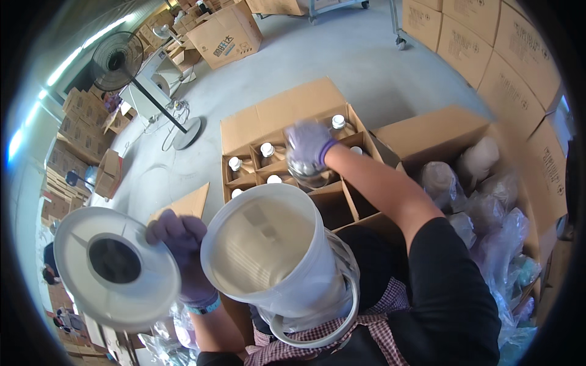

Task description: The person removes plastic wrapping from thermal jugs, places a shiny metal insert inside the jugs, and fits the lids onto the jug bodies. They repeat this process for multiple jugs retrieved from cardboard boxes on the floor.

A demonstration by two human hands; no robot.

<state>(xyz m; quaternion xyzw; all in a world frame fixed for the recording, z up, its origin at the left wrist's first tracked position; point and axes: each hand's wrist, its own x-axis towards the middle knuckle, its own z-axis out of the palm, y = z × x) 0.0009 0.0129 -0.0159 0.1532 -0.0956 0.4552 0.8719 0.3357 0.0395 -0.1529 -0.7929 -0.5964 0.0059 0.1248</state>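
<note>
My left hand (186, 256), in a purple-grey glove, grips the rim of a round white plastic piece (162, 280) with a dark centre, like a lid. My right hand (310, 143), gloved and blurred by motion, holds a clear container (311, 174) over a divided carton (278, 113). Several white-capped bottles (267, 150) stand in the carton's compartments; some near ones look bare. Against my body rests a large whitish, translucent tub (268, 238), tilted, its broad face toward me. A white ring-like handle (317, 341) shows below it.
At right, an open carton (427, 137) holds several plastic-wrapped items (439, 180). More plastic bags (177, 329) lie at lower left. A standing fan (146, 85) and its cables are at far left. Stacked cartons (470, 43) line the right; a large box (224, 38) stands behind.
</note>
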